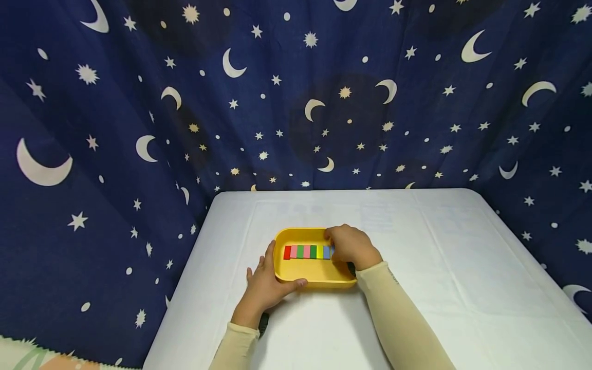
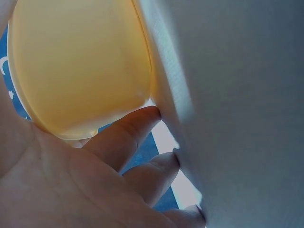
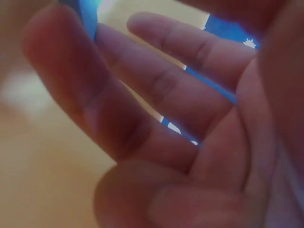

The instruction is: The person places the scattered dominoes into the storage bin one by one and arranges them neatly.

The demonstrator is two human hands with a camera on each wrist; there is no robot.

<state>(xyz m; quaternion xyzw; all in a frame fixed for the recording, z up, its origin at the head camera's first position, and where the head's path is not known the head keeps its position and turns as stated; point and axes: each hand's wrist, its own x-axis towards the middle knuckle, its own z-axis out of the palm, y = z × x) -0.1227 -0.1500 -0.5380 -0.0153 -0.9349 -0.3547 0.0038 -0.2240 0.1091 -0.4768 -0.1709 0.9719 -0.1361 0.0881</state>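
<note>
A shallow yellow tray point(image 1: 314, 277) stands on the table. Inside it lies a straight row of thin coloured blocks point(image 1: 307, 252), running from red at the left through pink, green and yellow to blue. My left hand point(image 1: 267, 282) spans the tray's near left corner, thumb along the front rim and straight index finger against the left wall; its other fingertips rest on the tabletop in the left wrist view. Reaching over the right side, my right hand point(image 1: 350, 246) has curled fingers at the row's right end. They hold a blue block point(image 3: 88, 18), partly hidden by a fingertip.
A white cloth covers the table point(image 1: 444, 267), with faint creases. Behind it and at both sides hangs a dark blue curtain point(image 1: 287, 87) printed with moons and stars. A pale patterned fabric point(image 1: 51, 357) shows at the lower left corner.
</note>
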